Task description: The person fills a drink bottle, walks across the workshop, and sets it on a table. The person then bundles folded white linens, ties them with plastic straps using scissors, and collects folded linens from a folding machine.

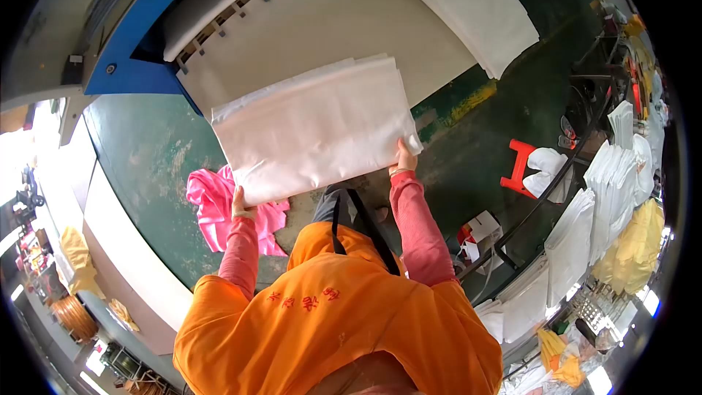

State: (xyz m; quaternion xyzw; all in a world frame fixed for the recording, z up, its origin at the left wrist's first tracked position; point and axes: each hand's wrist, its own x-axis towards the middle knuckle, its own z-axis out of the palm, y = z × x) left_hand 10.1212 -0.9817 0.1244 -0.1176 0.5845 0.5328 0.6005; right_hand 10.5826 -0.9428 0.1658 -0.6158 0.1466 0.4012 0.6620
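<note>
A folded white cloth [314, 128] stretches between my two hands, over the near edge of a beige machine table [351, 14]. My left hand [241, 206] grips its lower left corner. At the lower right corner, my right hand [404, 157] holds the edge with the thumb on top. The fingers under the cloth are hidden on both sides. Another white cloth [468, 7] lies over the table's right end. More white fabric [219, 4] shows behind a row of small clips at the machine's blue frame [135, 51].
Pink cloth [212, 208] lies on the green floor at the left. To the right are a red stool [518, 168], an open box [480, 230] and a dark metal rack [537, 208]. White fabric stacks [610, 175] and yellow cloth [632, 249] stand beyond.
</note>
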